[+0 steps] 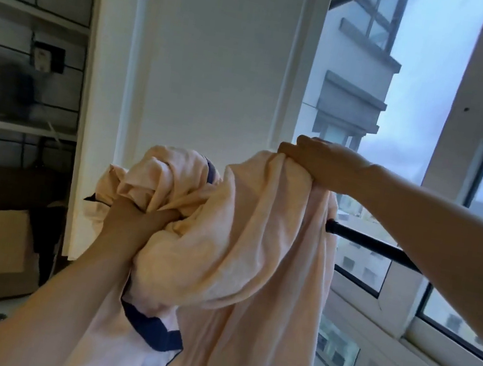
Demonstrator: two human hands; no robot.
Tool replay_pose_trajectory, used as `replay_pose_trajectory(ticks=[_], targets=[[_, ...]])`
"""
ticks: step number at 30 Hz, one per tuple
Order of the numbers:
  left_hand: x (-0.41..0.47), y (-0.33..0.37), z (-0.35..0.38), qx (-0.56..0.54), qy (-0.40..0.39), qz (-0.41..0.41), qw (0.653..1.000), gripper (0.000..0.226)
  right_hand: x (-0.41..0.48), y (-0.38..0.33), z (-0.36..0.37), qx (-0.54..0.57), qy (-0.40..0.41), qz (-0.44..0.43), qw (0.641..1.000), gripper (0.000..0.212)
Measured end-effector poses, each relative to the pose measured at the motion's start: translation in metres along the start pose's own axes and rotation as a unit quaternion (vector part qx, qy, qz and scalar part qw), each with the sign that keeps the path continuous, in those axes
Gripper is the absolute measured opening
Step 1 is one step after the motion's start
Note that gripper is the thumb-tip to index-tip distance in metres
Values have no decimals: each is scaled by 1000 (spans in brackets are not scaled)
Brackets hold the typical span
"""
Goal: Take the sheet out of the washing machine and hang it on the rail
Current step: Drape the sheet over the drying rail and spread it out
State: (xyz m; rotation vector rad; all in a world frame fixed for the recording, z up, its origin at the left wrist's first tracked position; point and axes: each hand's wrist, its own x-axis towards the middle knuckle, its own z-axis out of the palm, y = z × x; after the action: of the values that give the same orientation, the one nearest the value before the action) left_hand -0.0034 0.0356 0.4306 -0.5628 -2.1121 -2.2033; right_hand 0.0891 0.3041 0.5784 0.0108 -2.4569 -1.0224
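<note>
The peach sheet (243, 245) is bunched between both hands. The right hand (315, 162) grips a fold just above the black rail (366, 242). The left hand (134, 220), lower and to its left, clutches a twisted lump. To hang it well, I would carry the right fold over the rail, then loosen the lump so the cloth spreads flat.

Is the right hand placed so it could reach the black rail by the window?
Probably yes: the right hand is above the rail, nothing between them, though it grips a fold of the sheet, which hides part of the rail.
</note>
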Motion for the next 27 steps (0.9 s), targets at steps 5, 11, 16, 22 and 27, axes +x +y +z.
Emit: replay_pose_trajectory(ticks=[5, 11, 16, 22, 27], targets=[[18, 13, 23, -46, -17, 3, 999, 31, -19, 18, 2, -38, -19, 94, 995, 45], [19, 30, 45, -148, -10, -18, 989, 15, -60, 46, -5, -53, -79, 190, 977, 53], [8, 30, 60, -125, -39, -19, 991, 19, -97, 57, -13, -78, -145, 177, 970, 56], [-29, 43, 86, -97, -72, -26, 992, 20, -146, 59, -33, -69, -149, 192, 967, 48], [-61, 60, 98, -122, -91, -43, 987, 30, -177, 60, -59, -47, -143, 281, 948, 44]])
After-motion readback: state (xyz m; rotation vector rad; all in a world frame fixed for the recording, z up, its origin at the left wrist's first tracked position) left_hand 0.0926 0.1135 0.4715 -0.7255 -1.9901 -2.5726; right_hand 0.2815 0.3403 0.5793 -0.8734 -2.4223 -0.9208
